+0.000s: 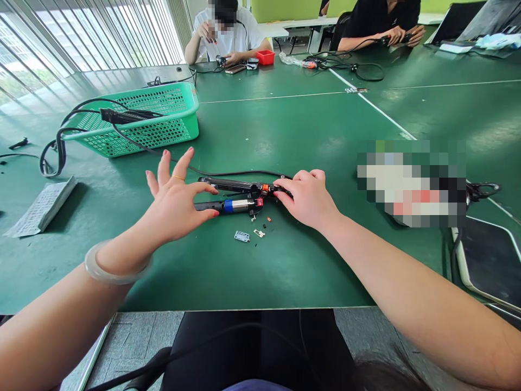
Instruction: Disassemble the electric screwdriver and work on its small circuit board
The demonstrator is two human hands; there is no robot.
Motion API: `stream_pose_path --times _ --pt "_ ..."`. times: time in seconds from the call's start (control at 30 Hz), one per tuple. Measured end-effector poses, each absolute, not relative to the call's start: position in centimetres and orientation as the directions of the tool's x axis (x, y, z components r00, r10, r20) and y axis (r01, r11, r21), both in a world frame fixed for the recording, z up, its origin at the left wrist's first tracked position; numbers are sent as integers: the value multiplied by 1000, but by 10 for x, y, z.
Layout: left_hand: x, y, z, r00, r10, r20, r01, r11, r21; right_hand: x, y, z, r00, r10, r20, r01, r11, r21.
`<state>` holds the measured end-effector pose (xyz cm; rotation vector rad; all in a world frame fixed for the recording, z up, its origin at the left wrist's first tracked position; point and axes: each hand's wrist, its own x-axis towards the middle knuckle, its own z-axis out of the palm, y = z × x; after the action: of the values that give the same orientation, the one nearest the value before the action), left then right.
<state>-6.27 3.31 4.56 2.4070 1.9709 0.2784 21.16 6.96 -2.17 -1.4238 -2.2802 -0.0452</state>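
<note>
Opened black tool (240, 195) lies on the green surface (285, 125) directly in front of you, long axis running left to right, its casing split into two halves. Inside the near half you can see a silver-and-blue cylinder (238, 205) and small red parts (264, 189) toward the right end. A black cable (163, 155) leaves the tool's far side and runs left toward the green basket (171, 117).

Your left hand (175, 203) sits at the tool's left end: fingers spread wide, thumb and forefinger tips touching the casing, the other fingers lifted off it. A ring is on one finger and a pale bangle (109, 269) on the wrist.

Your right hand (307, 195) is curled at the tool's right end, fingers bent down onto the casing near the red parts; whether they actually pinch anything you cannot tell from this view.

Loose pieces lie on the surface just in front of the tool: a small grey plate (241, 235), a small metal clip (259, 233), and a few dark specks too small to name.

Basket stands well apart, far left, with another black tool (126, 114) lying across its rim. A white ribbed sheet (43, 206) lies at the left edge. Two other people sit at the far side, their hands on their own work.
</note>
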Motion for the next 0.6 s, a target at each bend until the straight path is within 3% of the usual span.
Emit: stream_pose_path --times 0.23,0.6 --pt "-72 27 36 234 968 87 971 -237 26 212 69 -23 -368 833 414 857 476 -197" --pt "-90 23 45 165 981 101 986 -168 21 213 69 -23 -368 843 392 856 472 -210"
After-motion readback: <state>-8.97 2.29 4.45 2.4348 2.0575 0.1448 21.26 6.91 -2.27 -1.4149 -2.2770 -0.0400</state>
